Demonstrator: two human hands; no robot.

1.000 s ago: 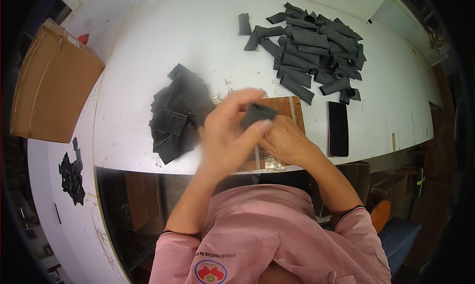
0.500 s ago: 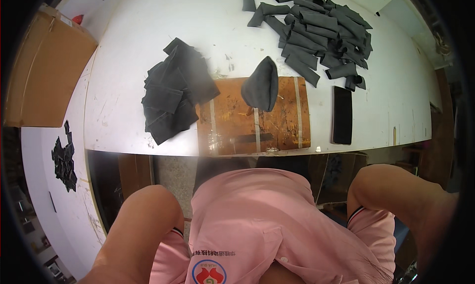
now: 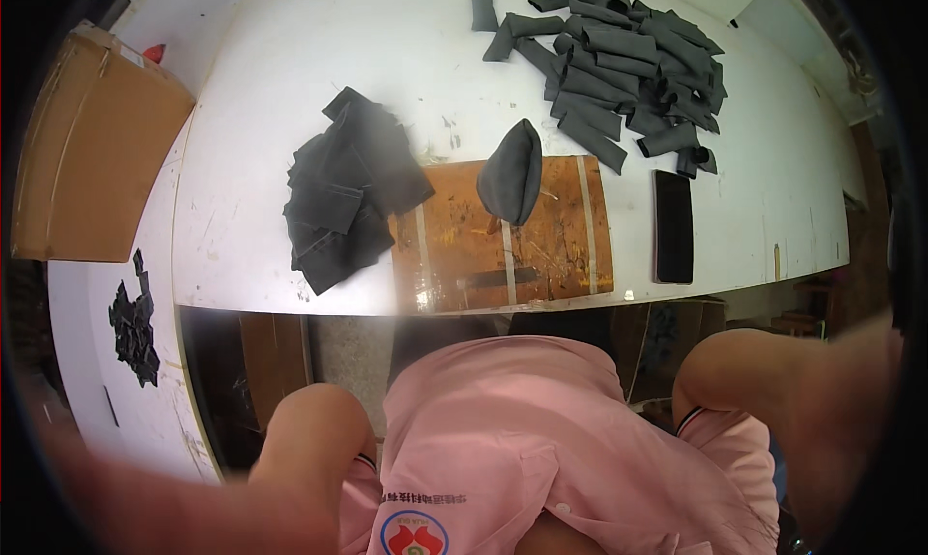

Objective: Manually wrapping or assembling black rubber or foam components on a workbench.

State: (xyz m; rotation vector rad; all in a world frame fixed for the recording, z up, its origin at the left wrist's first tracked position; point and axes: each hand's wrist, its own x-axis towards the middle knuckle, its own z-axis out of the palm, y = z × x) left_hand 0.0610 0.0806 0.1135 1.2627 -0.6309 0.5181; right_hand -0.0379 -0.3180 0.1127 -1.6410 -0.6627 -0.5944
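Observation:
Both arms are bent and raised, elbows toward the table. My left arm point(image 3: 314, 444) runs off blurred at the lower left rim, and my right arm point(image 3: 749, 366) ends in a blur at the right rim. Neither hand shows. In front of me a dark grey fabric piece point(image 3: 510, 173), folded to a point, stands over a brown board point(image 3: 570, 255) with pale strips. Left of it lies a heap of flat black fabric pieces point(image 3: 333, 202), partly over the board. A pile of grey fabric tubes point(image 3: 619, 67) covers the far right.
A black phone point(image 3: 674, 226) lies right of the board on the white table point(image 3: 744, 236). One grey piece point(image 3: 483, 10) sits apart at the far side. A cardboard box point(image 3: 106, 149) stands at the left, with black scraps point(image 3: 133, 328) on the side surface nearer me.
Both forearms have risen and spread toward the side rims, now blurred. The view has shifted slightly, so the table sits a little lower and to the right. The fabric pieces lie as before.

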